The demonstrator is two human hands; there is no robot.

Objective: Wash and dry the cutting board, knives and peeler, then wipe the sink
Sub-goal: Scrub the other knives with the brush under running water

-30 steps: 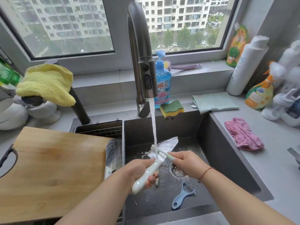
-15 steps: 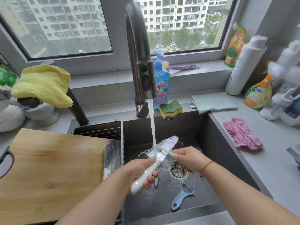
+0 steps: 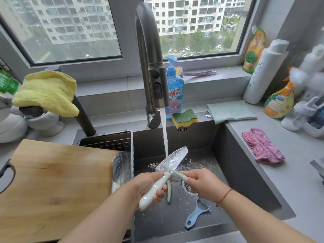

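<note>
**Mia:** While the water runs from the tap (image 3: 154, 71), which job is being done?

**Ben:** I think it is the washing part. The left hand (image 3: 150, 186) is curled tight round the white handle of a knife (image 3: 172, 161). The blade sits right under the tap, in the stream.

**Mia:** And the other hand?

**Ben:** The right hand (image 3: 203, 185) pinches a thin pale brush (image 3: 175, 171) (it could be an old toothbrush, I cannot tell for sure). Its tip lies across the knife where the blade meets the handle.

**Mia:** How does the knife look?

**Ben:** Wet and shiny, with drops or suds on the blade. The point aims away from the person, toward the back of the sink (image 3: 245, 172).

**Mia:** What comes next?

**Ben:** My guess is more scrubbing, then a rinse. The hand must stay firm, since a wet handle can slip, and fingers should keep off the sharp edge.

**Mia:** Where are the other things?

**Ben:** The blue peeler (image 3: 196, 214) lies on the sink floor, nearer the person than the tap, just past the drain. A small knife (image 3: 169, 192) lies there too, partly hidden by the left hand. The cutting board (image 3: 52, 186) rests left of the tap, over the sink's edge. Nothing looks dried yet, so lots is left.
</note>
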